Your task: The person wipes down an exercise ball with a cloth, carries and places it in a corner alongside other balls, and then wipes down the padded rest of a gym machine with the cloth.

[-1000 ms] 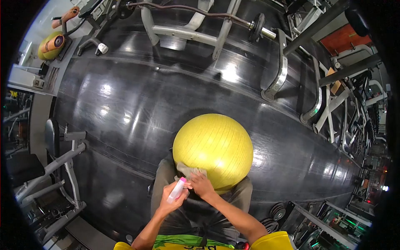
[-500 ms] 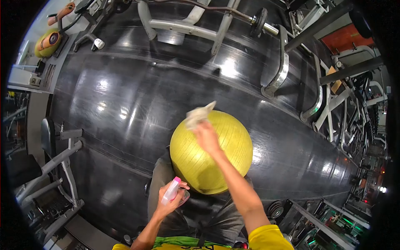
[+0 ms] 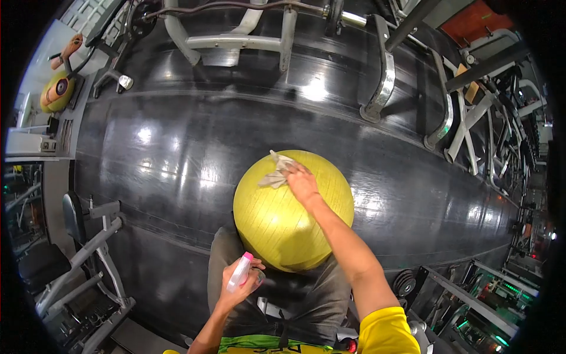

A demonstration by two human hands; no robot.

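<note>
A large yellow exercise ball (image 3: 283,227) rests on the dark floor between my knees. My right hand (image 3: 302,184) presses a light-coloured cloth (image 3: 276,176) against the upper part of the ball, its fingers closed over the fabric. Lower down and to the left, my left hand (image 3: 234,283) is wrapped around a spray bottle (image 3: 240,272) with a pink nozzle tip. The bottle is held over my left thigh, apart from the ball; its lower part is mostly hidden by my fingers.
Ahead stands a grey bench frame (image 3: 236,41) with a barbell (image 3: 283,5). Metal machine legs (image 3: 380,82) line the right side. A padded machine (image 3: 82,248) is at the left, a weight plate (image 3: 404,283) at lower right. Black floor (image 3: 159,135) surrounds the ball.
My right hand has moved slightly right, and the cloth now lies flatter on the ball. The left hand still holds the spray bottle. The whole view has shifted a little.
</note>
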